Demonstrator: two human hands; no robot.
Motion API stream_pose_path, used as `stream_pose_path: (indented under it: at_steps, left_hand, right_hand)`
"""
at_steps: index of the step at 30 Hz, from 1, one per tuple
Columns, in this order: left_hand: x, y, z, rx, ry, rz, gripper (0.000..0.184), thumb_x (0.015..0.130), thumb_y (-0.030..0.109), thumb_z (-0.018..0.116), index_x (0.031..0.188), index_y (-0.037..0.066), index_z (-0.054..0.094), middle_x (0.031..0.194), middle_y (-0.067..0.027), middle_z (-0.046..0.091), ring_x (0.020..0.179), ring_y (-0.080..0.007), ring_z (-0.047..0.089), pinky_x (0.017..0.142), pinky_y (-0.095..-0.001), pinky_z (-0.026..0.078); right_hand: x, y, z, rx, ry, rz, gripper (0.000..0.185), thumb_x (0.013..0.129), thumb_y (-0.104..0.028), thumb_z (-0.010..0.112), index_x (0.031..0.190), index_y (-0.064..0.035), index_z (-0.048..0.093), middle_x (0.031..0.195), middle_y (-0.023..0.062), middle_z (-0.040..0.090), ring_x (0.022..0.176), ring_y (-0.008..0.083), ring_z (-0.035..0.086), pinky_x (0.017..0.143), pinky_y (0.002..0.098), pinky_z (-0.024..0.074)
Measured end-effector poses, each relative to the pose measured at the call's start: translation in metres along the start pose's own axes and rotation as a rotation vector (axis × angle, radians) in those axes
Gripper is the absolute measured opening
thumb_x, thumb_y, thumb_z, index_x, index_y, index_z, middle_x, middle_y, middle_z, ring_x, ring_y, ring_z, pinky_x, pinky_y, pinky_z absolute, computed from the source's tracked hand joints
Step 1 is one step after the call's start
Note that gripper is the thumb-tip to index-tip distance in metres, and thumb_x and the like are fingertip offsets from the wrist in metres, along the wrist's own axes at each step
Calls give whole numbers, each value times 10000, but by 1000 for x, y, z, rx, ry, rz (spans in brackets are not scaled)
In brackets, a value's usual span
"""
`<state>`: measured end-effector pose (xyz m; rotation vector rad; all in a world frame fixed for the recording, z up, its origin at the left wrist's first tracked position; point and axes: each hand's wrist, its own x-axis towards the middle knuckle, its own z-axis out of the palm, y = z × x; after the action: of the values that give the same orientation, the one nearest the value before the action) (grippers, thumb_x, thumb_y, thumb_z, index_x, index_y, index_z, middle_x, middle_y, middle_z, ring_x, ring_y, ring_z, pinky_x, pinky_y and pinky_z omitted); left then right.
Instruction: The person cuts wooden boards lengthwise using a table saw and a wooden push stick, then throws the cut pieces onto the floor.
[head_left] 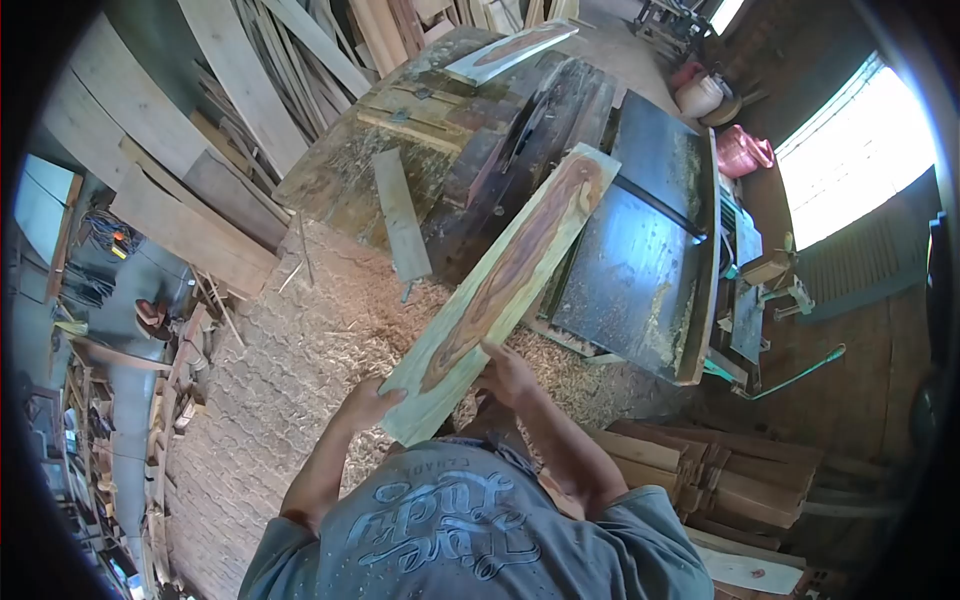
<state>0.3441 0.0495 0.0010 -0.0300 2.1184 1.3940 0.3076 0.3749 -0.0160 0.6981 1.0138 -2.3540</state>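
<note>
A long pale board [500, 290] with a reddish-brown streak slants from my waist up to the right, its far end over the gap beside the dark metal machine table [640, 240]. My left hand [368, 405] grips the board's left edge near its close end. On the right edge, a little farther up, my right hand [508, 373] holds the board, with the fingers partly hidden beneath it.
A worn wooden bench [330, 165] carries a narrow grey board [400, 215] and another streaked board [512, 52]. Planks [200, 230] lean at the left. Shavings [370, 320] cover the floor. Stacked wood [730, 470] lies at the lower right; a pink sack [742, 152] stands behind.
</note>
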Motion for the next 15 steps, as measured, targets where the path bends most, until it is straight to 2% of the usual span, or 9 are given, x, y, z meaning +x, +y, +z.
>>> stream_pose_path:
  at_steps: [1, 2, 5, 15]
  left_hand:
    - [-5, 8, 2, 2, 13, 0, 501, 990, 445, 745, 1198, -11, 762, 971, -108, 792, 867, -173, 724, 809, -365, 572]
    - [-4, 3, 5, -4, 12, 12, 501, 990, 445, 745, 1198, -11, 762, 971, -108, 792, 867, -173, 724, 809, -365, 572]
    - [-5, -4, 7, -31, 50, -13, 541, 973, 489, 756, 1184, -10, 767, 954, -113, 788, 851, -178, 723, 795, -367, 571]
    - [-5, -32, 29, -55, 58, -20, 601, 968, 558, 743, 1146, -15, 771, 915, -133, 780, 826, -190, 721, 775, -376, 571]
  right_hand:
    - [13, 5, 3, 143, -55, -25, 427, 1041, -260, 714, 1382, -26, 611, 1218, 132, 720, 1082, 302, 726, 915, 461, 614]
    - [12, -2, 13, 104, 13, -24, 424, 1024, -222, 730, 1376, -15, 615, 1229, 129, 716, 1081, 310, 725, 929, 479, 611]
    - [30, 13, 5, 62, -43, -112, 450, 1045, -253, 700, 1422, -39, 583, 1253, 140, 717, 1139, 322, 722, 957, 509, 613]
    - [23, 8, -7, 3, -1, -78, 452, 1030, -242, 718, 1407, -28, 588, 1250, 139, 712, 1093, 328, 735, 910, 522, 627]
